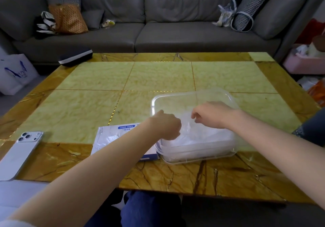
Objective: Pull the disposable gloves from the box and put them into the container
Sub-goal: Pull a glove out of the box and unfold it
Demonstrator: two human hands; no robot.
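Translucent white gloves (207,139) lie crumpled in a heap inside the clear plastic container (190,93). They fill its near half, and the heap spreads along the container's long side, which runs left to right across the table (158,77). No single glove shows a clear direction. A thin fold of the film rises from the pile to the right hand (212,115), whose curled thumb and forefinger pinch it above the middle of the container. The left hand (165,125) hovers over the container's left rim with its fingers curled under. Its back hides whether it grips any film.

Just left of the container, touching or nearly so, the box (103,139) lies flat, its blue-printed end turned away from the person. White film shows in its top opening, and the left forearm crosses over it. A white phone (21,154) rests face down near the table's left edge. Beyond the table stands a grey sofa (158,38).
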